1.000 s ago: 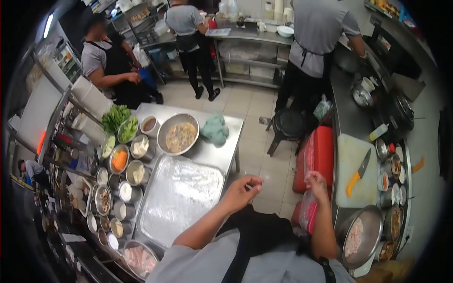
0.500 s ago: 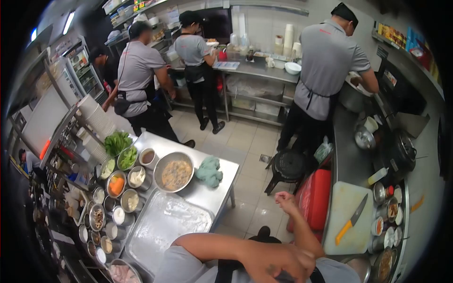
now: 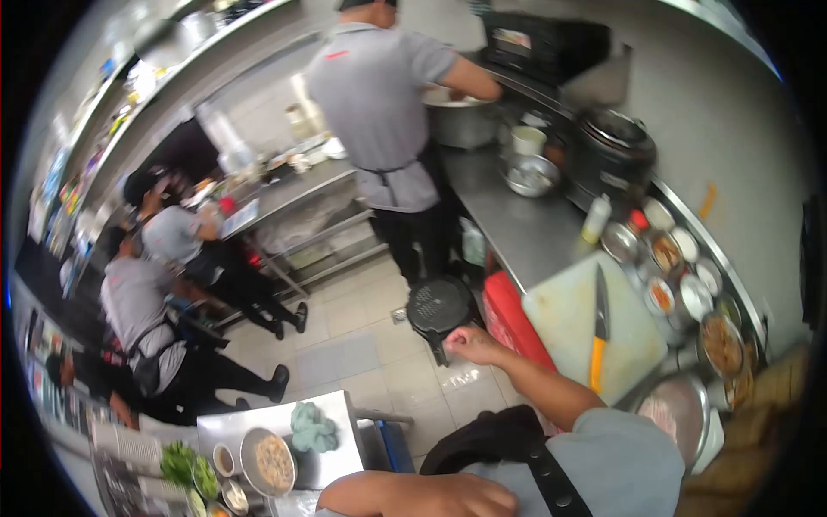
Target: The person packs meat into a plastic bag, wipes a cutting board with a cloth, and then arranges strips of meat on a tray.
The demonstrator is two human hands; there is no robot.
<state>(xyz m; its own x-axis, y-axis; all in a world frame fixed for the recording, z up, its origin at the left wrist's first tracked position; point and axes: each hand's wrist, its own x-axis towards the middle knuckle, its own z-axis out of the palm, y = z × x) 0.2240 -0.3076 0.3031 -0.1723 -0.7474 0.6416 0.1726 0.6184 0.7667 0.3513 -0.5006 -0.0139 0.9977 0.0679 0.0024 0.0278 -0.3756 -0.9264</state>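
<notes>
My right hand (image 3: 472, 345) is held out over the floor with its fingers curled in, and nothing shows in it. A black stool (image 3: 439, 303) stands just beyond it, and a red box (image 3: 514, 319) is close on its right. My left hand (image 3: 461, 497) lies across the front of my body at the bottom edge, near my dark apron (image 3: 482, 435); its fingers are cut off by the frame. On the right counter, a knife with an orange handle (image 3: 598, 358) rests on a white cutting board (image 3: 551, 314). Neither hand touches the knife or board.
A person (image 3: 375, 112) works at a large pot (image 3: 465, 121); several others stand at the left. Small ingredient containers (image 3: 689, 297) line the right counter. A steel table (image 3: 345, 431) at lower left bears a mixing bowl (image 3: 270, 463) and teal cloth (image 3: 314, 427).
My view has swung right, bringing the right counter nearer the middle and the steel table to the lower left. My left hand has shifted down and left, away from my chest.
</notes>
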